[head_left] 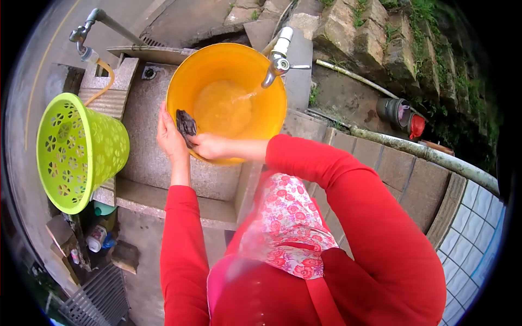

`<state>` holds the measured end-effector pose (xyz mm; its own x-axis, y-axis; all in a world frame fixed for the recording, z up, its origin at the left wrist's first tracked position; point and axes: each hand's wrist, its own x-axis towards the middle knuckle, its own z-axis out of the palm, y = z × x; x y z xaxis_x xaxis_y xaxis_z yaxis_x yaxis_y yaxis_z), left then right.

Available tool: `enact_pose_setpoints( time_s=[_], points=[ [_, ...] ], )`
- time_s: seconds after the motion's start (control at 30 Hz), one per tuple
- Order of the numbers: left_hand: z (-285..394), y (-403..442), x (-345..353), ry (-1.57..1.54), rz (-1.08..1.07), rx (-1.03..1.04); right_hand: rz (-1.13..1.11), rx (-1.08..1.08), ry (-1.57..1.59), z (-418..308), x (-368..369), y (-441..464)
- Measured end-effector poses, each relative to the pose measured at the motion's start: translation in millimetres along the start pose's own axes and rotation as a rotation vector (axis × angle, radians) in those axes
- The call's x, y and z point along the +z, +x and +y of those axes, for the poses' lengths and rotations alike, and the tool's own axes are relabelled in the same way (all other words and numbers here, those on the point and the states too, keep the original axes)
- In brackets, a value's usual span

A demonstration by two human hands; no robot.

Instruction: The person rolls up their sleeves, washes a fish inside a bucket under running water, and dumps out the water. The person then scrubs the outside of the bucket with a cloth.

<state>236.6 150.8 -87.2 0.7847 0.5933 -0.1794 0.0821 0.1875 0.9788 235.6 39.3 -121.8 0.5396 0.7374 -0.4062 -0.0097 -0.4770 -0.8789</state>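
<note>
A yellow bucket sits in a stone sink, its mouth facing up, with shallow water in the bottom. My left hand grips the bucket's left side, fingers stretched along the outer wall near the rim. Just inside that rim, my right hand is closed on a dark, wet-looking cloth against the inner wall. Its fingertips are partly hidden by the cloth. Water runs from a metal tap over the bucket's far right edge.
On the left stands a tilted green perforated basket. Behind it, a second tap carries a short yellowish hose. The sink has a drain at its far left corner. A long pipe crosses at right, near dark buckets.
</note>
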Motion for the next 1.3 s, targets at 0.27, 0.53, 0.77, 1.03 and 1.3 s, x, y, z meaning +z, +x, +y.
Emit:
enact_pose_setpoints(
  time_s=[0.27,0.53,0.77,1.03,1.3],
  points=[
    [-31,9,-9,0.205,0.016,0.090,0.375,0.251,-0.633,48,-167,-60],
    [48,-19,-6,0.379,-0.095,0.294,0.396,0.212,0.415,-22,-113,-31],
    [51,-32,7,0.452,-0.113,0.401,-0.019,0.113,0.012,-8,2,-84],
    [52,-47,16,0.418,-0.120,0.415,-0.269,0.271,-1.334,92,-83,-70],
    [55,-62,-3,0.471,-0.274,0.411,0.034,0.027,0.575,55,41,60]
  ],
)
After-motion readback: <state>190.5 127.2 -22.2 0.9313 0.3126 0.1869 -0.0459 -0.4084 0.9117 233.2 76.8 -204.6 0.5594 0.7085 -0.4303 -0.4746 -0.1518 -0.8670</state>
